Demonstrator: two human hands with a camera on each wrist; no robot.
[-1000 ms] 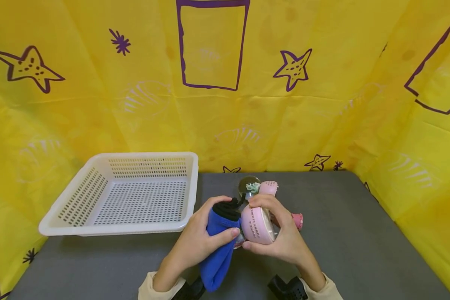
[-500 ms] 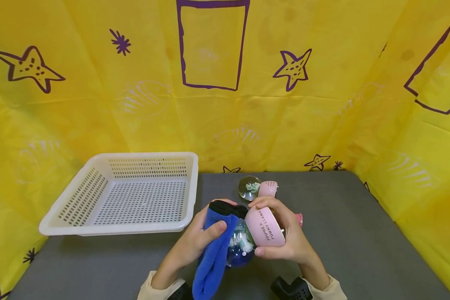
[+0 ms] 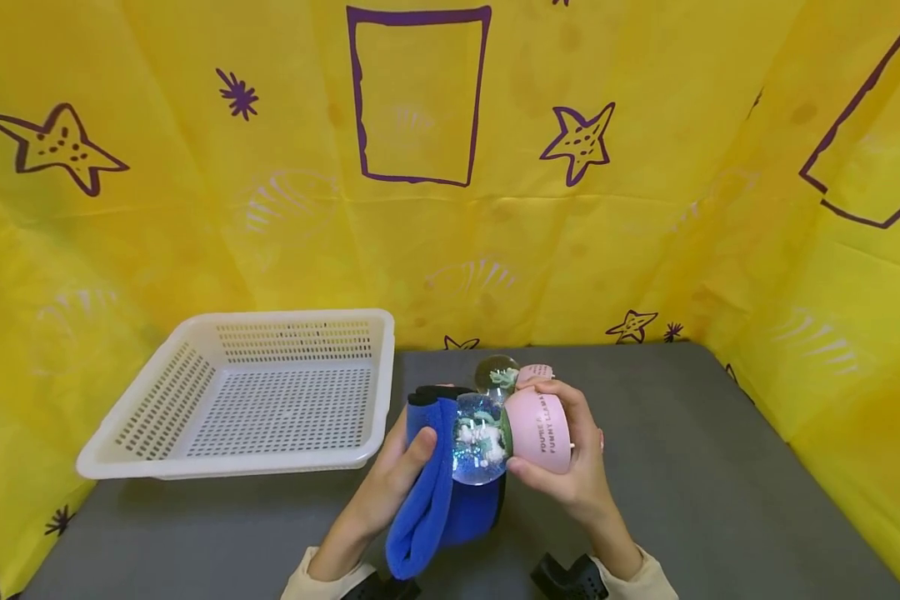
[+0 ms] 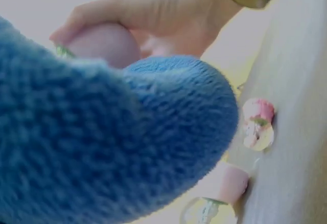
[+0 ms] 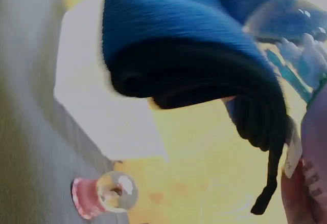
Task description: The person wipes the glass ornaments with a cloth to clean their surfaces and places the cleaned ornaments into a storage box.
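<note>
My right hand (image 3: 581,467) grips the pink lettered base of a snow globe (image 3: 540,433), which lies tilted on its side with the glass ball toward the left. White and green figures and glitter show inside the glass. My left hand (image 3: 390,479) holds a folded blue cloth (image 3: 423,517) with black edging against the left side of the ball, thumb on the front of the fold. Part of the cloth hangs below the globe. In the left wrist view the fuzzy cloth (image 4: 117,142) fills much of the frame. The left fingers behind the cloth are mostly hidden.
Behind the hands, another snow globe with a pink base (image 3: 534,373) lies on the grey table (image 3: 690,483). A smaller globe with a deeper pink base (image 4: 259,109) stands mostly hidden behind my right hand. A white perforated basket (image 3: 232,462) sits at the left.
The globe has turned and risen, so its glass ball, earlier hidden by the cloth, now shows plainly. The cloth has shifted to the ball's left side and hangs beneath it. The head view has tilted slightly.
</note>
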